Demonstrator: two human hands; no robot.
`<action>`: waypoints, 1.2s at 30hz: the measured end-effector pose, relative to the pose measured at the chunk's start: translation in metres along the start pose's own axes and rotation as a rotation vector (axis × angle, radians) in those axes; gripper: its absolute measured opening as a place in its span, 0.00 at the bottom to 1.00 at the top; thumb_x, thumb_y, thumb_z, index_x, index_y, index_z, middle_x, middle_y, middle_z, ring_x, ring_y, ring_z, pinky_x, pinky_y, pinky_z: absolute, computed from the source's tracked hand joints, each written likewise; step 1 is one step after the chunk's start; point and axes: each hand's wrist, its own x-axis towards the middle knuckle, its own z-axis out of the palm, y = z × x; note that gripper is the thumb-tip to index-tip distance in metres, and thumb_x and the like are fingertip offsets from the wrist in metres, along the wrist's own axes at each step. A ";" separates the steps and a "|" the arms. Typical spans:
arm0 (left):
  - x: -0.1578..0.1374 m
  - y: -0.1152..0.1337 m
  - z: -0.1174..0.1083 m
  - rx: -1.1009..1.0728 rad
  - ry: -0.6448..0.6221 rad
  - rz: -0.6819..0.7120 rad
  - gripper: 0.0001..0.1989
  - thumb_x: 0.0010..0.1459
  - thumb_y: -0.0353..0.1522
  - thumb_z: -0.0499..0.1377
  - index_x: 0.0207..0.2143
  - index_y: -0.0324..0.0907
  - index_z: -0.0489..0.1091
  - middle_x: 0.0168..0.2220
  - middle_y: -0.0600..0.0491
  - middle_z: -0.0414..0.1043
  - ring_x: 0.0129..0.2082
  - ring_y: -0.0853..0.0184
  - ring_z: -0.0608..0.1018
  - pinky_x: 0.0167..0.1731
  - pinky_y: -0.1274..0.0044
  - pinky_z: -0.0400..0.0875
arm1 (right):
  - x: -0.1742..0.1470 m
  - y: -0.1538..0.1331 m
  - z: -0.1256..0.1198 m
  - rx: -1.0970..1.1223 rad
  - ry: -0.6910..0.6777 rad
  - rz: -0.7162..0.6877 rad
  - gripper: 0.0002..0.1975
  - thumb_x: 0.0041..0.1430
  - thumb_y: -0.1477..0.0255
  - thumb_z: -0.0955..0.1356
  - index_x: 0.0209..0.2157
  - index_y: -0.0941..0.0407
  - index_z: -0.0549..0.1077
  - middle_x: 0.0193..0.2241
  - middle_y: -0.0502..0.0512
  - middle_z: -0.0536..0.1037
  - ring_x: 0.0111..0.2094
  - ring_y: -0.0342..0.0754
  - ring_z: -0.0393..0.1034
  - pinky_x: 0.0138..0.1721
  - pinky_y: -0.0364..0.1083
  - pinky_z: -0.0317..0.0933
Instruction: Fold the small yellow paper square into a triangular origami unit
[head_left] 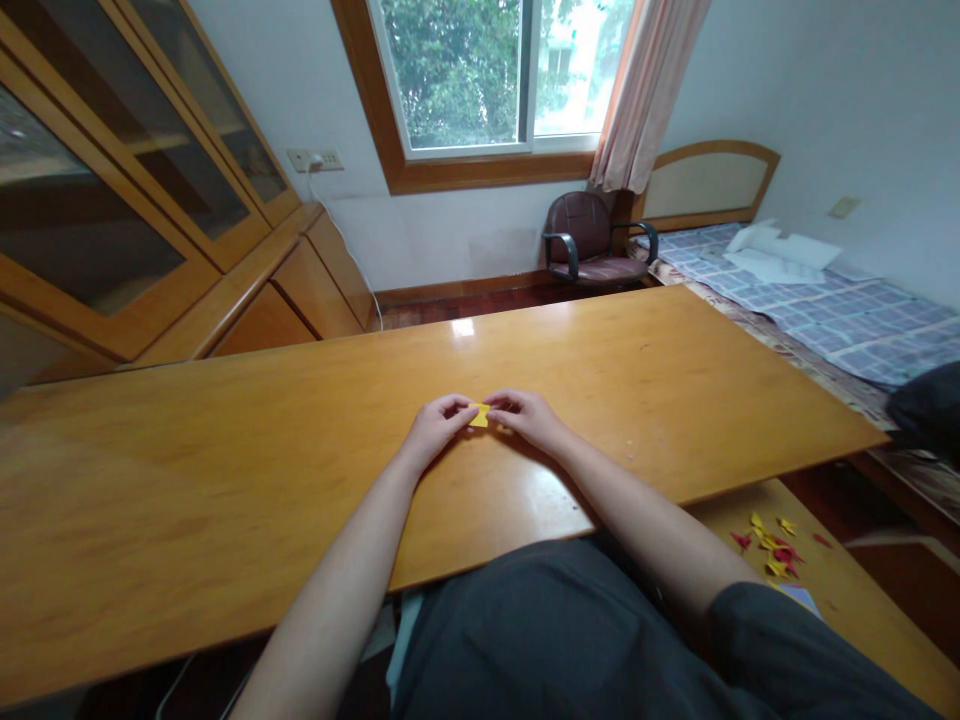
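A small piece of yellow paper (479, 416) is held between my two hands, just over the wooden table (247, 480). My left hand (441, 425) pinches its left edge between thumb and fingers. On the other side, my right hand (525, 415) grips the right edge the same way. The paper looks flat and roughly square; its fold lines are too small to make out. My fingertips cover both of its side edges.
Several red and yellow folded paper figures (780, 552) lie on a lower wooden surface (739, 505) at the right. Beyond the table stand a maroon armchair (589, 235), a bed (840, 310) and a glass-fronted cabinet (292, 290).
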 end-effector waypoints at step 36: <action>-0.003 0.007 -0.002 0.225 -0.064 0.074 0.17 0.58 0.43 0.57 0.28 0.38 0.73 0.23 0.55 0.72 0.26 0.69 0.73 0.29 0.79 0.65 | -0.001 -0.015 -0.003 -0.029 -0.056 0.059 0.15 0.56 0.61 0.67 0.27 0.60 0.74 0.24 0.50 0.74 0.26 0.41 0.64 0.29 0.41 0.56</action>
